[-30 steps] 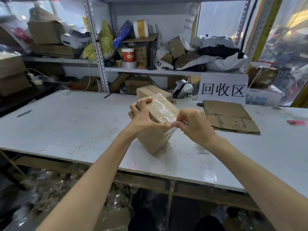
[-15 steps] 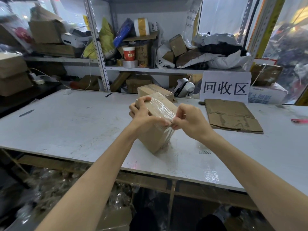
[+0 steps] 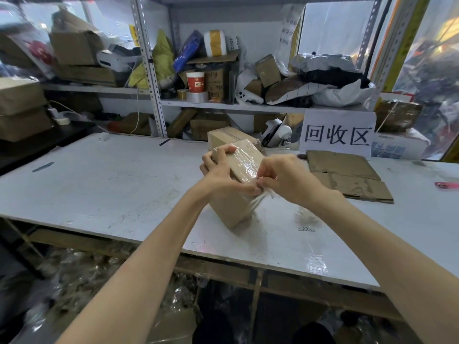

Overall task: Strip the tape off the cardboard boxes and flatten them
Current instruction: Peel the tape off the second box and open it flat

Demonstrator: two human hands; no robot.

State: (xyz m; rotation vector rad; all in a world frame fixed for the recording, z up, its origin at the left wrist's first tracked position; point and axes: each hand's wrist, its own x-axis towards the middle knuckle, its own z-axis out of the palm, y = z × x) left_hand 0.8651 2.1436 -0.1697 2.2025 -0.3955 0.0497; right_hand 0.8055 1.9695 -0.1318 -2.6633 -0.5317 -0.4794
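Observation:
A small brown cardboard box (image 3: 229,209) stands tilted on one corner on the white table (image 3: 111,184). Clear shiny tape (image 3: 248,165) runs over its top face and down its right side. My left hand (image 3: 221,175) grips the box from the left, fingers over its far top edge. My right hand (image 3: 285,180) pinches a strip of the tape at the box's right edge, and the strip stretches away from the cardboard. A second taped box (image 3: 231,137) sits right behind. Flattened cardboard (image 3: 347,175) lies at the right.
A white sign with black characters (image 3: 337,135) stands behind the flattened cardboard. A pink object (image 3: 447,185) lies at the far right of the table. Cluttered metal shelves (image 3: 149,70) fill the back. Crumpled tape and plastic litter the floor (image 3: 74,281) under the table.
My right hand has pulled the tape strip a little away from the box's right edge. The left hand keeps its grip and the box stays tilted in place.

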